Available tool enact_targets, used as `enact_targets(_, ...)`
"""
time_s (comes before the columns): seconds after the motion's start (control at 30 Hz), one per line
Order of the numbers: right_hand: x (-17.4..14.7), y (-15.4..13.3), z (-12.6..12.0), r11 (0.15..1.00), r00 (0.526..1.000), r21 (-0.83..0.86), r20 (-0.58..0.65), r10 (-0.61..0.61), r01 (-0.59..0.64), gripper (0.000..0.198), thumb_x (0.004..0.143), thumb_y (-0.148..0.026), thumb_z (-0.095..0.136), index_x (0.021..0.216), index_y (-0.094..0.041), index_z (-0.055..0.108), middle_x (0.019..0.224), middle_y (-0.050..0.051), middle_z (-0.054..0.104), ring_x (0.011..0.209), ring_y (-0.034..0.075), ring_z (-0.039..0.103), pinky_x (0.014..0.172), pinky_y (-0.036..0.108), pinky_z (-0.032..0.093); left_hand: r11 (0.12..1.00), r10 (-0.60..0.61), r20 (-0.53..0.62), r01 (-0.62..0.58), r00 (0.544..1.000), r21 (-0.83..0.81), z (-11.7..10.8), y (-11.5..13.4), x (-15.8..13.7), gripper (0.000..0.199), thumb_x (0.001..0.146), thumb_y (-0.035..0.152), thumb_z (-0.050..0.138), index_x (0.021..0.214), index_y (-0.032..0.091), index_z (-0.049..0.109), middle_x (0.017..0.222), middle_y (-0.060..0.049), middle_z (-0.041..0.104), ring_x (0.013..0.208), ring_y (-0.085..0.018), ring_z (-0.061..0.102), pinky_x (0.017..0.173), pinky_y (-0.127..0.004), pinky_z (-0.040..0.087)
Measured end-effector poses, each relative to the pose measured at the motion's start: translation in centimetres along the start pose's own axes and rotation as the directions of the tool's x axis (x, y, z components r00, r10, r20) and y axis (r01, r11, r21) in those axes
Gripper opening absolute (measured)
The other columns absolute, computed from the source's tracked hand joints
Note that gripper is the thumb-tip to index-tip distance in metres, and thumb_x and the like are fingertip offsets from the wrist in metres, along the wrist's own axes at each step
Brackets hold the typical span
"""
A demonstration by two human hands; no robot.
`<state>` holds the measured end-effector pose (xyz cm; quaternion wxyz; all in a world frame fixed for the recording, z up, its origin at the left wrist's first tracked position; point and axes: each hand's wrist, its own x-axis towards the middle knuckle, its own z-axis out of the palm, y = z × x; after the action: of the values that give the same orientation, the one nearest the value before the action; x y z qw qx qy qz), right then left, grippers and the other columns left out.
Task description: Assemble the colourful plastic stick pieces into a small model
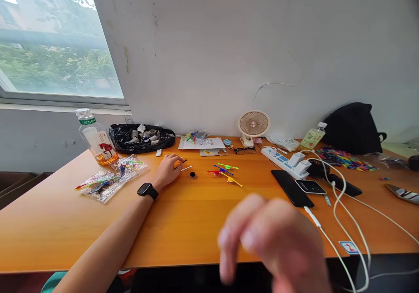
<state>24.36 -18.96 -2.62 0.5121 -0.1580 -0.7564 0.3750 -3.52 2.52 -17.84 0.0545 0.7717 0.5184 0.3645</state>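
Note:
My left hand (168, 170), with a black watch on the wrist, reaches over the table. Its fingers are closed on a thin black plastic arrow (185, 160), whose end juts past the fingertips. Close by lie a white plastic arrow (187, 168) and a small black round piece (192, 175). To the right is a cluster of small arrow spinners: green (228, 167), blue (225, 171), red (216, 172) and yellow (231, 179). My right hand (271, 236) hovers near the camera, blurred, its fingers loosely bent and apart, with nothing seen in them.
Plastic bags of coloured parts (108, 179) and a tall bottle (98, 140) stand left, near a black bag of scraps (140, 138). A fan (253, 125) is at the back. Right are a power strip (284, 162), phone (291, 187), cables, a second bottle (312, 137) and coloured pieces (347, 158).

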Motion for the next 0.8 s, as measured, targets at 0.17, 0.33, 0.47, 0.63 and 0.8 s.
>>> enact_targets(0.17, 4.7, 11.0, -4.2, 0.877, 0.966, -0.419, 0.001, 0.259, -0.235, 0.015, 0.099, -0.036, 0.062, 0.105, -0.024, 0.067, 0.1, 0.005, 0.07, 0.087, 0.019, 0.065, 0.077, 0.034, 0.053, 0.998, -0.045, -0.01, 0.046, 0.999, 0.042, 0.0, -0.5, 0.0, 0.021, 0.093, 0.031, 0.057, 0.104, 0.021, 0.072, 0.111, -0.009, 0.072, 0.107, -0.028, 0.064, 0.097, -0.042, 0.047)
enact_targets(0.33, 3.7, 19.1, -6.0, 0.66, 0.937, -0.719, 0.036, 0.347, -0.217, 0.008, 0.097, -0.021, 0.059, 0.094, -0.02, 0.066, 0.091, 0.004, 0.068, 0.078, 0.017, 0.062, 0.071, 0.03, 0.047, 0.995, -0.066, -0.041, 0.069, 0.997, 0.072, 0.1, -0.9, 0.0, 0.02, 0.095, 0.034, 0.055, 0.101, 0.021, 0.069, 0.11, -0.009, 0.071, 0.105, -0.027, 0.065, 0.093, -0.039, 0.048)
enact_targets(0.47, 2.2, 20.4, -4.5, 0.66, 0.928, -0.738, 0.136, 0.346, -0.138, 0.007, 0.096, -0.018, 0.059, 0.096, -0.02, 0.065, 0.094, 0.003, 0.068, 0.081, 0.016, 0.062, 0.074, 0.029, 0.046, 0.984, -0.157, 0.023, 0.154, 0.987, 0.093, -0.1, -0.6, -0.1, 0.016, 0.092, 0.033, 0.057, 0.094, 0.02, 0.067, 0.098, -0.008, 0.073, 0.091, -0.025, 0.067, 0.077, -0.033, 0.047)
enact_targets(0.63, 1.6, 20.9, -3.5, 0.675, 0.913, -0.73, 0.194, 0.358, -0.109, 0.006, 0.096, -0.02, 0.061, 0.092, -0.021, 0.065, 0.091, 0.002, 0.065, 0.081, 0.016, 0.06, 0.076, 0.028, 0.046, 0.97, -0.229, 0.114, 0.217, 0.967, 0.114, -0.3, -0.7, 0.0, 0.019, 0.091, 0.035, 0.058, 0.084, 0.02, 0.067, 0.092, -0.008, 0.075, 0.081, -0.022, 0.067, 0.068, -0.03, 0.044)
enact_targets(0.8, 1.3, 21.4, -3.8, 0.676, 0.914, -0.723, 0.168, 0.369, -0.14, 0.006, 0.096, -0.022, 0.06, 0.093, -0.021, 0.065, 0.091, 0.002, 0.064, 0.08, 0.016, 0.06, 0.075, 0.029, 0.046, 0.972, -0.196, 0.096, 0.18, 0.976, 0.154, -0.1, -0.6, -0.1, 0.018, 0.094, 0.03, 0.054, 0.097, 0.02, 0.069, 0.098, -0.008, 0.075, 0.087, -0.023, 0.068, 0.072, -0.03, 0.045)
